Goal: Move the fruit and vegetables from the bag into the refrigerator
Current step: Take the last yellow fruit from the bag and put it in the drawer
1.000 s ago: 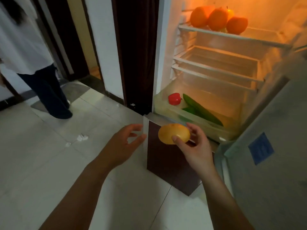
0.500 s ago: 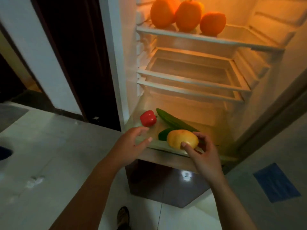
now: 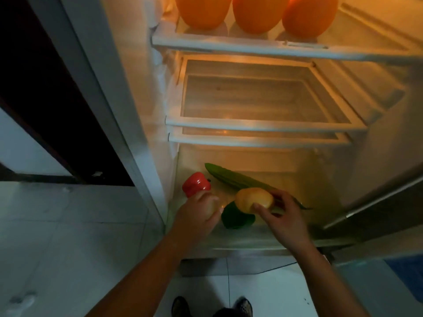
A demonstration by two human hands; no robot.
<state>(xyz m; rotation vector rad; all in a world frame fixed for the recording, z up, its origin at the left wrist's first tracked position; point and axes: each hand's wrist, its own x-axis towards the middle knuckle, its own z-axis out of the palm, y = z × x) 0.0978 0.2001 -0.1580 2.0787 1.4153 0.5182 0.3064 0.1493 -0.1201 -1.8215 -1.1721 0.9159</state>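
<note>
My right hand (image 3: 282,216) pinches a yellow-orange fruit (image 3: 254,199) over the clear bottom drawer (image 3: 247,244) of the open refrigerator. In that drawer lie a red bell pepper (image 3: 196,183), a long green cucumber (image 3: 238,180) and a dark green pepper (image 3: 235,219). My left hand (image 3: 201,212) reaches over the drawer's left front, empty, fingers loosely bent, just in front of the red pepper. The fruit hangs above the green pepper. No bag is in view.
Three oranges (image 3: 255,12) sit on the top shelf (image 3: 229,45). Two bare glass shelves (image 3: 263,126) lie below it. The fridge door (image 3: 375,197) stands open at the right. White tiled floor (image 3: 68,236) spreads at the left, and my shoes (image 3: 180,307) show at the bottom.
I have stepped closer to the fridge. My right hand has carried the yellow fruit forward over the drawer, above the green pepper. My left hand moved in beside the red pepper.
</note>
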